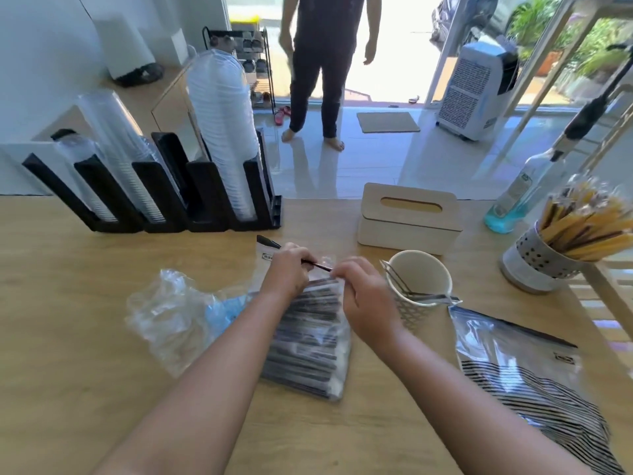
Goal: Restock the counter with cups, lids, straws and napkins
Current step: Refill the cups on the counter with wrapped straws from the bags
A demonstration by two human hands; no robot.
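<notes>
Both hands sit over the zip bag of black straws [310,337] at centre of the wooden counter [68,337]. Left hand [286,270] is pinched closed on one black straw [317,265]; right hand [366,299] is curled at the bag's top edge, and I can't tell whether it grips anything. Just right, a patterned paper cup [419,286] holds a few straws. Beyond: a wooden tissue box [409,214], a perforated holder of yellow-wrapped straws [548,258], and, far left, a black rack [154,197] with cups and lids.
</notes>
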